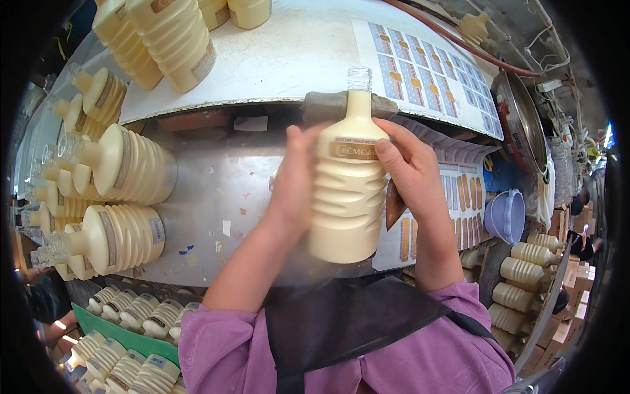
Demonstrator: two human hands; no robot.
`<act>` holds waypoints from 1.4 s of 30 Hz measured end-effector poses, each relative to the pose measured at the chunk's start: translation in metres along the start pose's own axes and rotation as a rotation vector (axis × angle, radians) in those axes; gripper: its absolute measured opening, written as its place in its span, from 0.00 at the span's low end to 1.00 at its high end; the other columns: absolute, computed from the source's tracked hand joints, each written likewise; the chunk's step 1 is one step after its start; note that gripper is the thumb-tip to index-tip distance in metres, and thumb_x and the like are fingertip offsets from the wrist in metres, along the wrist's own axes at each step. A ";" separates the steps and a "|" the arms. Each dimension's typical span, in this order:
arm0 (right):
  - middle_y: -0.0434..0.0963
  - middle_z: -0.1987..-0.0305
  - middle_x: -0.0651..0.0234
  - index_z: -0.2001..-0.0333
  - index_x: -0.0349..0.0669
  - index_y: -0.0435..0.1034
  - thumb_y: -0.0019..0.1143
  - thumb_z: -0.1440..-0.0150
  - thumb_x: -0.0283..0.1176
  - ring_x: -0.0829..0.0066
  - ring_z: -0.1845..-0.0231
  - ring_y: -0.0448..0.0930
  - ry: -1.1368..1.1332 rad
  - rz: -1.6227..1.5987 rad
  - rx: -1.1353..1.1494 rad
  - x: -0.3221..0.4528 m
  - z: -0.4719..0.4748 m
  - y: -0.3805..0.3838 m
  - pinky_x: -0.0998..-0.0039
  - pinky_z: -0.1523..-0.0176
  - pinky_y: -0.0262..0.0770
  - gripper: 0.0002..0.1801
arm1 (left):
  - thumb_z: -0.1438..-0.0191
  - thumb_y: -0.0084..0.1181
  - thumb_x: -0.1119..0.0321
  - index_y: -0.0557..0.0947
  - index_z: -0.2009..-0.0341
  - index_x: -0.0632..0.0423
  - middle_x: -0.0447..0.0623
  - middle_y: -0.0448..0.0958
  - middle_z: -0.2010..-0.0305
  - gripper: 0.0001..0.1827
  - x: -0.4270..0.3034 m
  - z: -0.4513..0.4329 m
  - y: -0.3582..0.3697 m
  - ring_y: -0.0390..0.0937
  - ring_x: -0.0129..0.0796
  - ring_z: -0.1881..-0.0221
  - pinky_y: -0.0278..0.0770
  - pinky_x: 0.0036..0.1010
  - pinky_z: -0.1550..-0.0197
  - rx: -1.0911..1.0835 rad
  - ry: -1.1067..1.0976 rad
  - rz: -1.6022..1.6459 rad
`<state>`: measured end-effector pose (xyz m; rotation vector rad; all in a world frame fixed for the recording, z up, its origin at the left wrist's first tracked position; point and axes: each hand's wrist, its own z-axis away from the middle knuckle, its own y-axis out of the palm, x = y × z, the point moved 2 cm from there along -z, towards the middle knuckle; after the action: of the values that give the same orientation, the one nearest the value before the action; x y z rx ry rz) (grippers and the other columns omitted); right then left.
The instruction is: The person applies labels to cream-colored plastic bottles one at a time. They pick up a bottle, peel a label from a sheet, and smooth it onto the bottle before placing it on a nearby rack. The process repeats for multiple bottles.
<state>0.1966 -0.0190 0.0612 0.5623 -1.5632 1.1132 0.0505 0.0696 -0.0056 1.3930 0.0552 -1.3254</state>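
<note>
A cream-coloured bottle (348, 212) with wavy ridges and a clear threaded neck is before me, its neck over a grey padded rest (325, 106) at the shelf edge. It bears a gold label (357, 149) with writing below the shoulder. My right hand (411, 165) grips the bottle's right shoulder, thumb on the label's end. Below that palm shows a brown pointed piece (395, 207); whether the hand holds it is hidden. Along the left side lies my left hand (294, 180), blurred, its thumb up and its fingers reaching behind the bottle.
More cream bottles (135, 165) stand on the left of the metal table (211, 197), others on the white shelf (295, 44). Label sheets (418, 64) lie at the upper right. A lilac bucket (504, 216) is right. Bottle rows (521, 271) flank me; a green divider (128, 330) is lower left.
</note>
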 end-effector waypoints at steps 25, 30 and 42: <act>0.78 0.54 0.71 0.53 0.35 0.76 0.55 0.35 0.23 0.80 0.49 0.76 -0.137 -0.177 -0.350 -0.002 0.013 -0.030 0.76 0.42 0.71 0.08 | 0.29 0.50 0.51 0.70 0.35 0.59 0.53 0.76 0.43 0.28 -0.008 0.005 0.011 0.73 0.32 0.43 0.70 0.28 0.38 0.062 0.181 -0.431; 0.85 0.57 0.61 0.59 0.38 0.79 0.66 0.52 0.18 0.66 0.57 0.85 -0.843 0.494 -0.174 0.016 0.037 0.006 0.69 0.55 0.80 0.14 | 0.26 0.46 0.57 0.70 0.34 0.57 0.51 0.77 0.42 0.23 -0.007 0.003 0.006 0.76 0.30 0.44 0.76 0.29 0.41 0.088 0.146 -0.314; 0.83 0.58 0.62 0.59 0.37 0.80 0.63 0.56 0.27 0.65 0.56 0.85 -1.047 0.839 -0.142 0.057 0.036 0.028 0.67 0.57 0.79 0.18 | 0.23 0.27 0.49 0.67 0.29 0.55 0.53 0.72 0.33 0.30 -0.008 0.011 0.009 0.72 0.39 0.34 0.71 0.38 0.32 0.081 -0.093 0.172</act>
<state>0.1390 -0.0270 0.1053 0.3956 -2.9412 1.3687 0.0466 0.0638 0.0095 1.3696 -0.1787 -1.2576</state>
